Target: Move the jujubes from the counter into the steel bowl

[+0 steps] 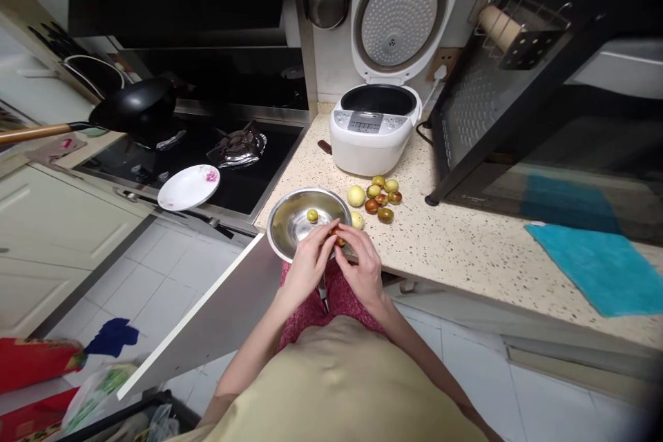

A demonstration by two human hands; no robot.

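Above the near right rim of a steel bowl (277, 224), my left hand (311, 255) and my right hand (361, 264) meet around a reddish-brown jujube (339, 241). Fingertips of both hands press on it and partly cover it. One small yellow-green jujube (311, 215) lies inside the bowl. Right of the bowl, several green and brown jujubes (385, 215) are grouped on the speckled counter, with a larger pale yellow fruit (356, 196) among them. Another pale fruit (357, 220) sits against the bowl's side, close to my right fingers.
Behind the fruit stands a white rice cooker (370, 145), lid raised. A black oven (497, 131) and blue cloth (601, 266) are at right. Left are a stove with a plate (189, 188) and wok (135, 107). A cabinet door (207, 318) stands open below the counter.
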